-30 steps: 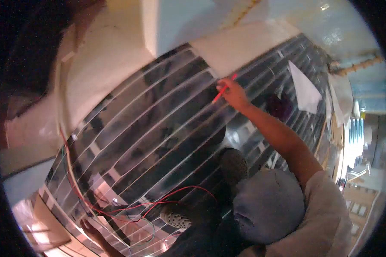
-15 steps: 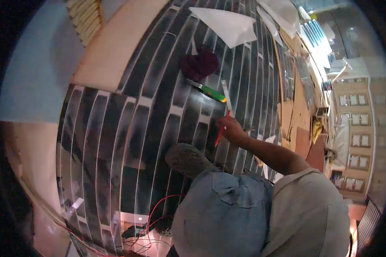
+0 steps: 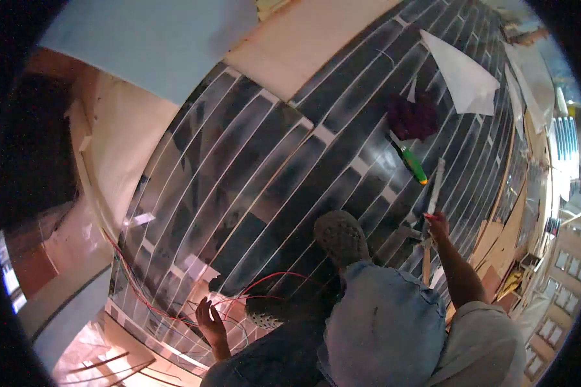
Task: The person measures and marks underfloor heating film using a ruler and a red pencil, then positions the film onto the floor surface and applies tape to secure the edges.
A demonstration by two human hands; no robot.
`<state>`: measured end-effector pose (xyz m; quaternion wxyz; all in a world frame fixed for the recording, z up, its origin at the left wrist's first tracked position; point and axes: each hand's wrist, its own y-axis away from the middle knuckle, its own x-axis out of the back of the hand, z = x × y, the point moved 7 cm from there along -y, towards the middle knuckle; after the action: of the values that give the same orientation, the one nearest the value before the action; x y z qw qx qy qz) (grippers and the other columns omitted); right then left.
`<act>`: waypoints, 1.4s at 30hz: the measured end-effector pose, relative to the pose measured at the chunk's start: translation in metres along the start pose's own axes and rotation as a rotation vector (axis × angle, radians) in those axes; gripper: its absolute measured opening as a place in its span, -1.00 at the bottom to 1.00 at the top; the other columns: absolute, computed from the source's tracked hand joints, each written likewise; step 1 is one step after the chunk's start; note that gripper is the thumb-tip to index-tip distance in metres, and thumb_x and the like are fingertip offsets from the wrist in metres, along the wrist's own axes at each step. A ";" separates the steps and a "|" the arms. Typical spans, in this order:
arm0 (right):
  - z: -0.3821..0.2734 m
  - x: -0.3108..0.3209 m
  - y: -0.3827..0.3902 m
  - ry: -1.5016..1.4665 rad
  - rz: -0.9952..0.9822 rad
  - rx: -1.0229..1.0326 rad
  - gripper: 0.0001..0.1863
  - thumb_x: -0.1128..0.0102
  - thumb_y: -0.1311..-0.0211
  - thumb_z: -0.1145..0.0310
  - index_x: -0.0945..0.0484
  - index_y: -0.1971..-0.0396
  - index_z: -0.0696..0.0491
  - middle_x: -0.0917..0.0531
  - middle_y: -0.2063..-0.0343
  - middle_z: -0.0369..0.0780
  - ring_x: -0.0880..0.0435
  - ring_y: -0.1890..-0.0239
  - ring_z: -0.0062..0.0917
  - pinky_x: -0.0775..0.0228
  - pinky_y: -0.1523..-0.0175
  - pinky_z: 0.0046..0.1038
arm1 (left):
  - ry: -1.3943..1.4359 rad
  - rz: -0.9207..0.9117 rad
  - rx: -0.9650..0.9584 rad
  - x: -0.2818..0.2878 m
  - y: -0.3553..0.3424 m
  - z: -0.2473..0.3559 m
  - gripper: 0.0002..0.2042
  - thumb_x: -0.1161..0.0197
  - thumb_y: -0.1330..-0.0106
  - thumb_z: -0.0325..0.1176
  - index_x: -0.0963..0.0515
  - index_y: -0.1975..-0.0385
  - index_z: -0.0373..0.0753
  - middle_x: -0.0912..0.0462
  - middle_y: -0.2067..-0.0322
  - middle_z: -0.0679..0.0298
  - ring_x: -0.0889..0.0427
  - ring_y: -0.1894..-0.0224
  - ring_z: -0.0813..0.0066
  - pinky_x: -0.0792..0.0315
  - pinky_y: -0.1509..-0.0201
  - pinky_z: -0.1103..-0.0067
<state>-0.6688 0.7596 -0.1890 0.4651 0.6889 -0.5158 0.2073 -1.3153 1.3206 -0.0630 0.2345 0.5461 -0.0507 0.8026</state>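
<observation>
My right hand (image 3: 438, 227) is closed around a slim red pencil-like stick (image 3: 430, 217); only a short bit of it shows. Just beyond those fingers a narrow pale metal strip (image 3: 437, 184) lies on the dark striped panel surface (image 3: 342, 200). Left of the strip is a utility knife (image 3: 412, 166) with a green and yellow handle, beside a crumpled dark purple cloth (image 3: 414, 117). My left hand (image 3: 211, 320) is at the lower left, fingers apart, close to thin red wires (image 3: 265, 278). Whether it touches the wires cannot be made out.
My shoe (image 3: 341, 235) rests on the dark surface. A white sheet (image 3: 461, 74) lies at the far right. Tan boards (image 3: 497, 248) and scraps line the right side. A pale blue panel (image 3: 155, 39) and a beige board (image 3: 303, 45) border the far left.
My view has turned, so the scene sits further right and tilted. My left hand has come into sight at the lower left. My right hand still holds the red stick, now nearer the pale strip's end.
</observation>
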 end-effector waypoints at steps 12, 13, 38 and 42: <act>-0.233 -0.021 0.032 -0.176 -0.214 0.373 -0.78 -0.15 -0.41 0.32 -0.46 0.05 0.08 -0.57 0.28 -0.30 -0.55 0.23 -0.55 -0.44 0.15 -0.44 | -0.016 -0.276 -0.567 0.020 -0.128 0.168 -0.68 -0.30 -0.20 -0.48 -0.57 0.03 -0.26 -0.65 0.03 0.10 -0.60 0.00 0.07 -0.46 -0.15 0.28; -0.266 -0.039 0.045 -0.403 -0.319 0.201 -0.74 -0.18 -0.39 0.33 -0.46 0.02 0.10 -0.57 0.26 -0.31 -0.55 0.20 -0.55 -0.44 0.15 -0.45 | -0.030 -0.263 -0.674 0.023 -0.143 0.200 -0.64 -0.32 -0.17 -0.48 -0.56 -0.01 -0.24 -0.63 -0.01 0.13 -0.60 -0.02 0.09 -0.45 -0.16 0.29; -0.423 -0.167 0.144 -0.749 -0.835 -0.037 -0.80 -0.18 -0.42 0.27 -0.52 0.17 0.09 -0.60 0.41 -0.25 -0.60 0.40 -0.47 -0.53 0.26 -0.36 | 0.340 -0.326 -0.154 -0.042 -0.418 0.164 -0.55 -0.39 -0.25 -0.23 -0.42 -0.05 -0.27 -0.63 0.12 0.00 -0.63 0.12 0.15 -0.51 0.04 0.33; -0.382 -0.173 0.136 -0.429 -0.821 -0.013 -0.86 -0.09 -0.45 0.30 -0.49 0.16 0.06 -0.59 0.40 -0.25 -0.61 0.38 -0.49 -0.51 0.28 -0.44 | 0.153 -0.088 -0.265 -0.061 -0.469 0.169 -0.62 -0.42 -0.12 -0.27 -0.52 0.10 -0.23 -0.63 0.09 0.05 -0.62 0.09 0.01 -0.49 0.01 0.24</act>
<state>-0.7835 1.1713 -0.0800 0.3958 0.8605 -0.2861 -0.1448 -0.9509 1.6585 -0.1323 0.3430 0.4494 -0.1142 0.8169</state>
